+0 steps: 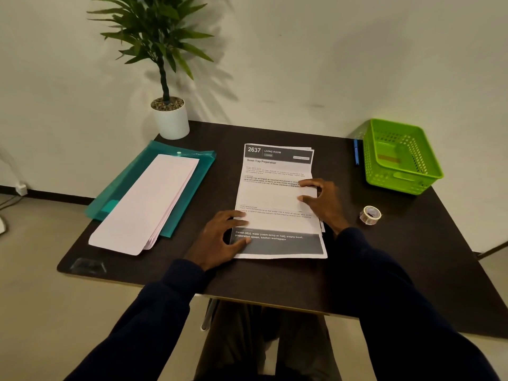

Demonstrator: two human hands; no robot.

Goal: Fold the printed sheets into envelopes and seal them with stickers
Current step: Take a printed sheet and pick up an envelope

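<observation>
At the middle of the dark tabletop [398,257] lies a stack of printed sheets [277,199], its far edges fanned so that at least two more sheets show beneath the top one; the exact count cannot be told. The top sheet carries a dark header band reading "2637 LIVING ROOM", the title "Guest Tray Preparation", and a dark footer band; the small body print is too blurred to read. A blank white panel crosses its middle and covers part of the text. The left hand [220,240] lies flat with fingers spread on the stack's near left edge, gripping nothing. The right hand [321,200] rests on the right edge, thumb and fingers curled onto the white panel; whether they pinch it cannot be told. Left of the stack, one pile of folded white sheets [145,204] lies on one teal folder [189,193], which it largely hides. One tape roll [370,215] sits right of the right hand. One green basket [401,158] stands at the far right corner, its contents unclear, with one blue pen [356,152] just beside it. One potted plant [167,78] is cut off by the top of the view.
</observation>
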